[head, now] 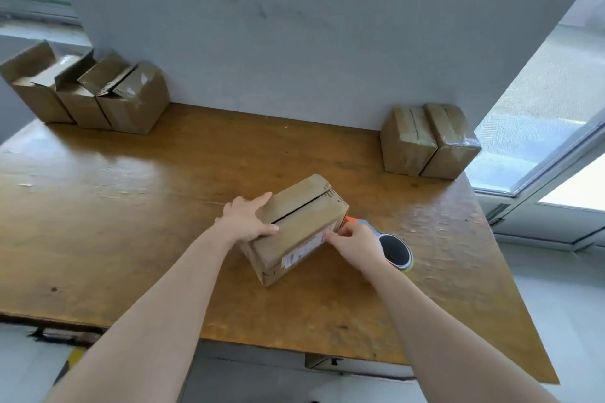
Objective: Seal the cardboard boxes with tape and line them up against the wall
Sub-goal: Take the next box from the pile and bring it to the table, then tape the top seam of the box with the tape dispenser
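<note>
Bare forearms came up from the bottom edge, both reaching to the box (311, 219) just right of frame ctr. It lay on the table (131, 206), turned at an angle, top flaps folded down w/ a dark slit btwn them running end to end. White label (289, 260) showed on the side facing the camera.

L hand (245, 219) gripped the box's left end: fingers over the far top edge, thumb laid on the near flap by the slit. R hand (357, 247) sat at the box's right side near the upper edge, thumb & forefinger drawn together, tips against the cardboard. Couldn't tell if they pinched anything.

Just behind that hand a tape dispenser (394, 250) lay on the table, roll toward the right, orange tip close to the box's corner. Whether the hand touched it, couldn't tell.

Further out, upper left: three open boxes (131, 105) side by side against the wall (294, 42), flaps up. Right of ctr: two taped boxes (409, 141) touching each other, backs to the wall, shiny tape over the tops. Window (540, 141) ran down the right edge, past the table.
</note>
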`<state>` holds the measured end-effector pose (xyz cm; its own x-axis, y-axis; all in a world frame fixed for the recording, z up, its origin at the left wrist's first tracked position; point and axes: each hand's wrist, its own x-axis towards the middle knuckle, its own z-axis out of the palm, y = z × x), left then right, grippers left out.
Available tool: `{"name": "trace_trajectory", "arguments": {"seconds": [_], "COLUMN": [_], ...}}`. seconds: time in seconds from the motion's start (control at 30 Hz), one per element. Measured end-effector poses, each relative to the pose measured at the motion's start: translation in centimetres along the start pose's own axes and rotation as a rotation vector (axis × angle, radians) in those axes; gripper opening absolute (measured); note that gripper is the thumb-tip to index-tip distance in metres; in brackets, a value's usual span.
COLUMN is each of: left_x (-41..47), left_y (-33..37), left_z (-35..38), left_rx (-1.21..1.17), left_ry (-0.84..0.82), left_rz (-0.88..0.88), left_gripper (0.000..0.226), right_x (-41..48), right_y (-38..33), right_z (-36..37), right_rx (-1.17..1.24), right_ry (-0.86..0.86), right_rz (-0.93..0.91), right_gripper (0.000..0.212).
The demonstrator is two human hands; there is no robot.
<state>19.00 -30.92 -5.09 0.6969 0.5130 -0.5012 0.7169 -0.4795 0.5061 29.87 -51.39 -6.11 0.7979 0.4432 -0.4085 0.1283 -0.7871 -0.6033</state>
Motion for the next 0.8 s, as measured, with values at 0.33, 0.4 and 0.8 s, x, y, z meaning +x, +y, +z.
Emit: {"name": "trace_trajectory", "arguments": {"seconds": [0.33,0.4,0.8], "left_x": [0.5,0.7,2.8], "left_y": [2.0,2.0,4.3], "left_z": [2.1,2.3,0.7], "left_rx": [0.032,0.191,0.396], "left_ry": [0.075,0.062,-0.042], "left_rz": [0.076,0.124,0.434], "left_gripper": [0.081,0.106,0.095], "right_x": [3.6,4.1,4.6], "right_y": [4.7,4.5,-3.6], "right_z": [-1.6,-2.1,-6.4], "right_rx": [-0.459,-0.405,0.449], "right_ry": [0.140,0.163,0.748], "right_rz": [0.232,0.238,-0.139], "right_gripper": [0.034,0.030,0.035]}}
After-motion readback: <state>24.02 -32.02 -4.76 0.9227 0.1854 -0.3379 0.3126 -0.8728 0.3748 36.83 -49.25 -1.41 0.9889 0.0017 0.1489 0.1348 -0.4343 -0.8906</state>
